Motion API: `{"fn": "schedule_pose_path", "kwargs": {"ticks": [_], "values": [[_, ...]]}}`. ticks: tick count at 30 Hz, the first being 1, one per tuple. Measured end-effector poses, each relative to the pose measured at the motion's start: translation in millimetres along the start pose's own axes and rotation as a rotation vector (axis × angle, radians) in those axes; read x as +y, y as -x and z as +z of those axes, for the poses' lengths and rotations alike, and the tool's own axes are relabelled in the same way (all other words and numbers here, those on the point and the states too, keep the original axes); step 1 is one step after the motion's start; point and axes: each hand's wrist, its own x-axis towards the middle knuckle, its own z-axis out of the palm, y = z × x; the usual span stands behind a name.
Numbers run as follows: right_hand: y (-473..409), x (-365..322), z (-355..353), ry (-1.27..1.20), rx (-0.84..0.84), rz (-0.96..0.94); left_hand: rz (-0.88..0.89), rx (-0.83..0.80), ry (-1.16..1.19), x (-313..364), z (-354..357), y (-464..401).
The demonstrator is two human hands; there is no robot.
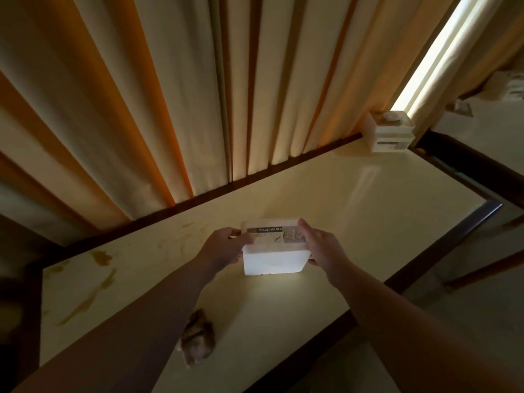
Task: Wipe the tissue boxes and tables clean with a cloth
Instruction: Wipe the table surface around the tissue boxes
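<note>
A white tissue box labelled "TISSUE HOLDER" is tipped over above the middle of the cream table. My left hand grips its left side and my right hand grips its right side. A crumpled brown cloth lies on the table near the front edge, beside my left forearm. Brown smears mark the left part of the tabletop. A second white tissue box stands at the table's far right corner.
Long cream and orange curtains hang right behind the table's far edge. A dark wooden rim frames the table. Another table with a tissue box stands to the right across a narrow gap.
</note>
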Motion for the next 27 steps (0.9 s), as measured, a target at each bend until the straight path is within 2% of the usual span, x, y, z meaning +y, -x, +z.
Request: {"fn": "schedule_pose_path", "kwargs": {"ticks": [6, 9, 11, 13, 18, 23, 27], "values": [[-4, 7, -4, -0.064, -0.03, 0.004, -0.035, 0.068, 0.068, -6, 3, 5], [-4, 25, 0, -0.1, 0.039, 0.041, -0.065, 0.133, 0.161, -17, -1, 21], [-2, 49, 8, -0.145, 0.115, 0.066, -0.036, 0.21, 0.068, -35, -7, 34], [11, 68, 20, -0.117, 0.147, 0.075, 0.008, 0.24, -0.147, -57, -19, 49], [46, 98, 56, 0.031, 0.138, 0.107, -0.018, 0.17, -0.581, -110, -55, 73], [74, 87, 100, 0.159, -0.054, 0.01, -0.079, 0.008, -0.613, -142, -76, 83], [100, 75, 143, 0.3, -0.187, -0.134, 0.007, -0.1, -0.674, -152, -82, 89]]}}
